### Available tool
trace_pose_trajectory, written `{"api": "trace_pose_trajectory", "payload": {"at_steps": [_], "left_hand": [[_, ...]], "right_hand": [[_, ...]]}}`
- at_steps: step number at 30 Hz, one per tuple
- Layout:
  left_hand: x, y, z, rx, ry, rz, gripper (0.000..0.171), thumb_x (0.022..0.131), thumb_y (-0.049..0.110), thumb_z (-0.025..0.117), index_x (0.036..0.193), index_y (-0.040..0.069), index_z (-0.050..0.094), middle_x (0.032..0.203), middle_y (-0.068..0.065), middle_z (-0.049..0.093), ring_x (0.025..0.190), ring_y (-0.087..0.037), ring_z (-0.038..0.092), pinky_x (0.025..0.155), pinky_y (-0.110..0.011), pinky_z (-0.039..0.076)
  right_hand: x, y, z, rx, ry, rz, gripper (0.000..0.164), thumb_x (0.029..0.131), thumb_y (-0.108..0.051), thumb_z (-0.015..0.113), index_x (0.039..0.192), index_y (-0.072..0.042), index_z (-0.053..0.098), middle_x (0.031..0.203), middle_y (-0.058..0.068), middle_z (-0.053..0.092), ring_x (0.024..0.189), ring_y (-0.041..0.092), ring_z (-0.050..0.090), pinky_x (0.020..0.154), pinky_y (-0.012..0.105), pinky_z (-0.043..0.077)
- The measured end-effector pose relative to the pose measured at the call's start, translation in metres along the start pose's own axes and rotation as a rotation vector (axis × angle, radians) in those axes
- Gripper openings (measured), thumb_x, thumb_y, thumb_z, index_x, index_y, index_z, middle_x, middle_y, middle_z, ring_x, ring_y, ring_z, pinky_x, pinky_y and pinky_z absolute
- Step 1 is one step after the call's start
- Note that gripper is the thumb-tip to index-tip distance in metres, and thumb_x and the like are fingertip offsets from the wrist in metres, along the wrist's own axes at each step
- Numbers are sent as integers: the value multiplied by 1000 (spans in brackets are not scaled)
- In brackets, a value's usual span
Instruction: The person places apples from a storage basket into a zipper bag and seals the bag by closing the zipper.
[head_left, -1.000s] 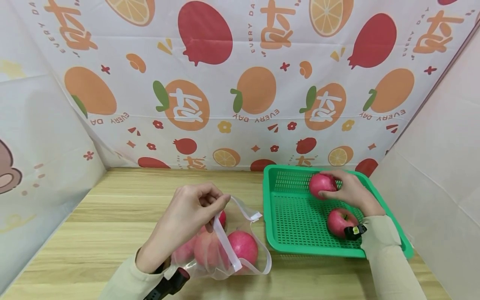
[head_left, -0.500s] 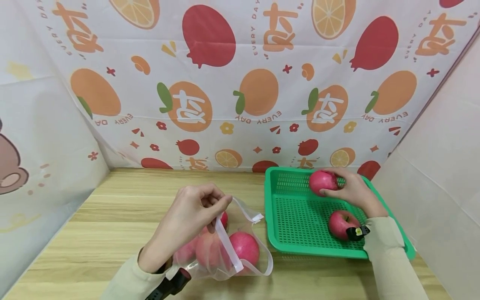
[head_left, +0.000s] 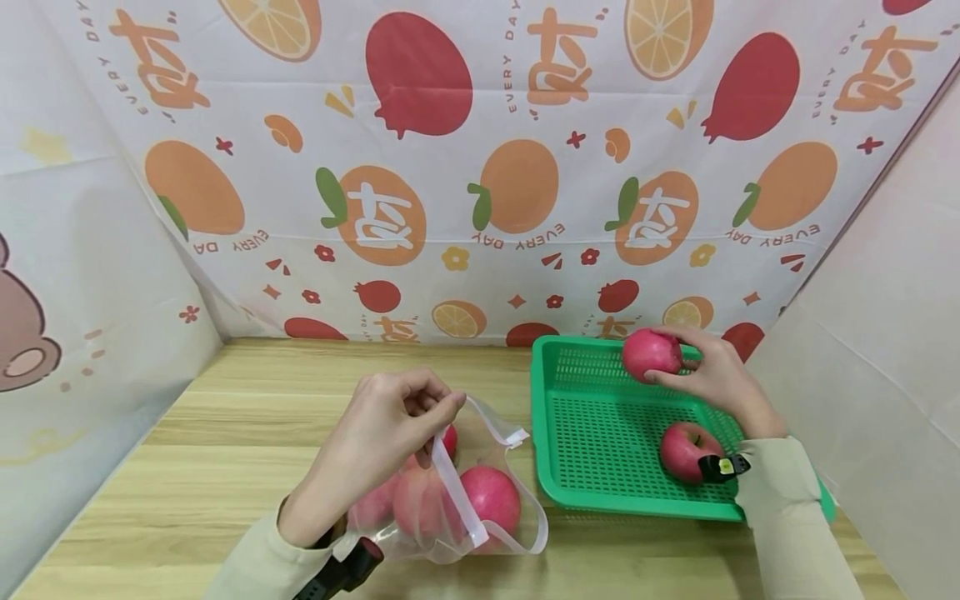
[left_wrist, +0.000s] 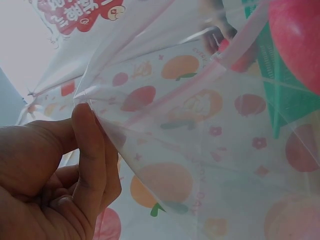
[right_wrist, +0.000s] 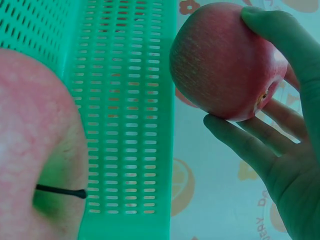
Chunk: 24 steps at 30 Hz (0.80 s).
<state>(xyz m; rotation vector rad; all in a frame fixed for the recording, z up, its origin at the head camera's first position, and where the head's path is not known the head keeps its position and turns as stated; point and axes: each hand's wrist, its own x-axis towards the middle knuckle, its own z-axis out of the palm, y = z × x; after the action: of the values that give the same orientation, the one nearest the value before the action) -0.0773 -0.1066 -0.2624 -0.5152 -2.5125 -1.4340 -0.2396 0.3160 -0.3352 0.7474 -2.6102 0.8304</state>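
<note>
My left hand [head_left: 386, 433] pinches the white-edged rim of a clear plastic bag [head_left: 450, 492], holding its mouth up on the side nearest the thumb. Several red apples lie inside the bag, one of them [head_left: 491, 500] near the opening. In the left wrist view the thumb and forefinger grip the bag's thin film [left_wrist: 150, 115]. My right hand [head_left: 712, 371] holds a red apple [head_left: 651, 356] between thumb and fingers, above the back part of the green basket [head_left: 542, 417]. Another apple [head_left: 686, 450] sits on the basket's floor, partly behind the wrist camera; its stem shows in the right wrist view.
The basket stands on a wood-grain table [head_left: 255, 433], right of the bag. A white cloth with fruit prints [head_left: 450, 167] hangs behind the table. Pale cloth walls [head_left: 885, 333] close in both sides. Black wrist cameras [head_left: 352, 567] sit on both cuffs.
My right hand has raised the apple off the basket floor, up toward the back rim. The left hand keeps its pinch on the bag; the head view has shifted slightly.
</note>
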Motion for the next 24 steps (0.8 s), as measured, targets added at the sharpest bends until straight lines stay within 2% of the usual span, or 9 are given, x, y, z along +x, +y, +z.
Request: {"api": "trace_pose_trajectory", "payload": {"at_steps": [9, 16, 24], "left_hand": [[-1, 0, -1, -4, -2, -14, 9, 92, 9, 75, 84, 5, 73, 63, 1, 63, 43, -9, 55, 43, -26, 52], [-1, 0, -1, -12, -4, -9, 10, 92, 9, 74, 83, 4, 72, 63, 1, 63, 43, -8, 55, 42, -28, 52], [-1, 0, -1, -4, 5, 0, 10, 92, 8, 75, 83, 5, 73, 63, 1, 63, 43, -8, 54, 42, -26, 51]], "right_hand": [[4, -11, -6, -8, 34, -46, 67, 78, -21, 90, 139, -14, 61, 133, 16, 62, 113, 34, 59, 74, 55, 62], [3, -29, -12, -12, 61, -86, 69, 76, -18, 92, 139, -15, 62, 133, 13, 62, 115, 33, 59, 73, 54, 62], [-1, -53, -15, -13, 119, -167, 72, 69, -8, 95, 134, -13, 65, 133, 10, 62, 118, 21, 58, 73, 48, 63]]}}
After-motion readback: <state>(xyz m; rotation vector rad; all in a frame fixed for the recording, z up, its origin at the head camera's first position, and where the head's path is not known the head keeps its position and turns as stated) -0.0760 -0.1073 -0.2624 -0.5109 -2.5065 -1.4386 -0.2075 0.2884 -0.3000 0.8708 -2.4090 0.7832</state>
